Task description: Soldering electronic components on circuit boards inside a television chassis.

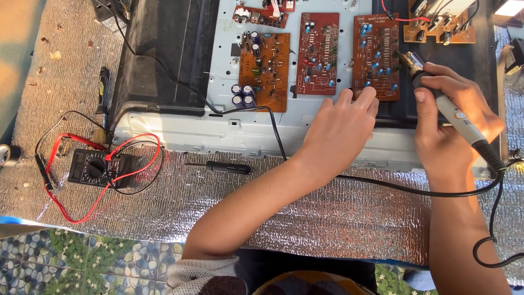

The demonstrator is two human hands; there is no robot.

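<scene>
Right hand [447,117] grips soldering iron [445,101], tip beside circuit board [375,57].

work surface: crinkled silver foil matting [338,218] under bright daylight, with a strip of pebble-and-leaf patterned floor covering [82,262] at 7 o'clock and a bare tan surface [16,43] at 10 o'clock.

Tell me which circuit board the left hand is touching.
The left hand rests its fingertips on the lower edge of the rightmost red board, beside the soldering iron; the middle red board and orange board lie untouched.
</scene>
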